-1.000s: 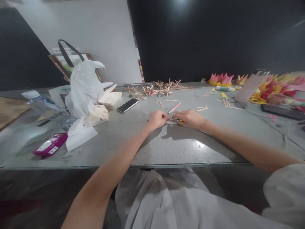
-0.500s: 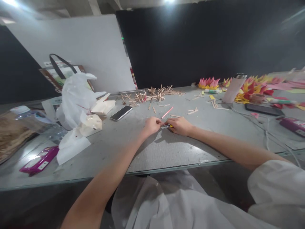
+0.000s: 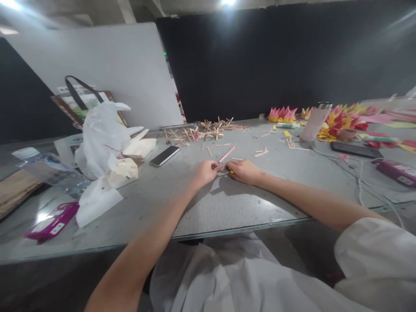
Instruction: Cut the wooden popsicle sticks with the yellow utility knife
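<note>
My left hand (image 3: pixel 207 171) rests on the table with thumb and fingertips pinched together. What lies in the pinch is too small to make out. Close to its right, my right hand (image 3: pixel 244 170) is closed around a small yellow tool (image 3: pixel 231 171), mostly hidden by the fingers. A thin greyish end shows in the narrow gap between the hands. Just beyond the fingertips lies a slim pink-and-white patterned stick (image 3: pixel 226 154). A flat wooden stick (image 3: pixel 238 159) lies behind my right hand.
Wooden sticks (image 3: pixel 214 129) are heaped at the back. A phone (image 3: pixel 164 155), plastic bag (image 3: pixel 100 134) and bottle (image 3: pixel 45 167) stand left. To the right are a tumbler (image 3: pixel 315 122), paper flowers (image 3: pixel 282 114), a dark phone (image 3: pixel 355 150), a white cable (image 3: pixel 360 182) and a purple packet (image 3: pixel 396 173).
The view has shifted slightly. My two hands are a little farther apart at the fingertips, and both keep their closed grips in nearly the same place.
</note>
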Demonstrator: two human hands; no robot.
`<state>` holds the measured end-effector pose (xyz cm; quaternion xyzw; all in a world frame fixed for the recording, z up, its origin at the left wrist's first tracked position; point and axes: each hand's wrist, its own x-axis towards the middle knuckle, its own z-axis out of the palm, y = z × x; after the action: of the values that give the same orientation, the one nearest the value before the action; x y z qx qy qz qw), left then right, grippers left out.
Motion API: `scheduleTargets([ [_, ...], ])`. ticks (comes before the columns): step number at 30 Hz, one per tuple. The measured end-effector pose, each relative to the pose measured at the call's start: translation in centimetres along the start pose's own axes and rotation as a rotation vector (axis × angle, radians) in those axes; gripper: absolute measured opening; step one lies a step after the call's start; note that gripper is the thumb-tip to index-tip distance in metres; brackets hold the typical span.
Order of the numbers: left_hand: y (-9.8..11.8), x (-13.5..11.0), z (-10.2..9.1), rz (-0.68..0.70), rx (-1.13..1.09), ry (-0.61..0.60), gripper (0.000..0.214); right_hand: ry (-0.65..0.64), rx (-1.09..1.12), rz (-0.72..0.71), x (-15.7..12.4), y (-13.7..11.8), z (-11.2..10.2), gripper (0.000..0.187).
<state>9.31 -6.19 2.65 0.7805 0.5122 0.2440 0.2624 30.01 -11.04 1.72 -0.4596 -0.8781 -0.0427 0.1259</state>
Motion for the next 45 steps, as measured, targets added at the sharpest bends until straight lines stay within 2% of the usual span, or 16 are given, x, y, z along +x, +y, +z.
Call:
scheduleTargets([
  [3, 0.1, -0.1, -0.1, 0.000, -0.002, -0.001, 0.020, 0.034, 0.017, 0.040, -0.2, 0.2, -0.2, 0.020],
  [7, -0.2, -0.1, -0.7, 0.056, -0.062, -0.061, 0.024, 0.080, 0.041, 0.094, -0.5, 0.4, -0.3, 0.037],
  [11, -0.4, 0.1, -1.1, 0.109, -0.134, -0.059, 0.031, 0.008, 0.089, 0.086, -0.7, 0.4, -0.4, 0.021],
  [15, -0.3, 0.0, -0.8, 0.163, -0.340, -0.040, 0.043, 0.038, 0.141, 0.138, -0.7, 0.2, -0.1, 0.019],
  [18, -0.1, 0.0, -0.2, 0.213, -0.551, -0.103, 0.055, 0.130, 0.212, 0.169, -0.7, 0.2, 0.4, 0.019],
  [21, -0.1, 0.2, 0.5, 0.248, -0.659, -0.135, 0.060, 0.188, 0.264, 0.184, -0.7, 0.1, 0.6, 0.019],
  [23, -0.3, 0.3, 0.7, 0.233, -0.690, -0.112, 0.057, 0.206, 0.294, 0.194, -0.7, 0.0, 0.5, 0.022],
  [28, -0.8, 0.5, 0.6, 0.088, -0.764, -0.054, 0.039, 0.277, 0.358, 0.202, -0.8, -0.2, 0.3, 0.036],
  [32, -0.9, 0.6, 0.3, 0.057, -0.767, -0.043, 0.027, 0.257, 0.376, 0.167, -1.0, 0.0, 0.6, 0.029],
  [35, -0.8, 0.6, 0.3, 0.081, -0.744, -0.050, 0.025, 0.299, 0.414, 0.157, -0.9, 0.1, 0.7, 0.023],
  [38, -0.7, 0.6, 0.4, 0.131, -0.698, -0.014, 0.030, 0.343, 0.424, 0.163, -0.8, 0.1, 0.4, 0.028],
  [45, 0.2, -0.1, -0.3, 0.200, -0.678, 0.046, 0.027, 0.268, 0.418, 0.186, -1.2, -0.3, -0.8, 0.042],
])
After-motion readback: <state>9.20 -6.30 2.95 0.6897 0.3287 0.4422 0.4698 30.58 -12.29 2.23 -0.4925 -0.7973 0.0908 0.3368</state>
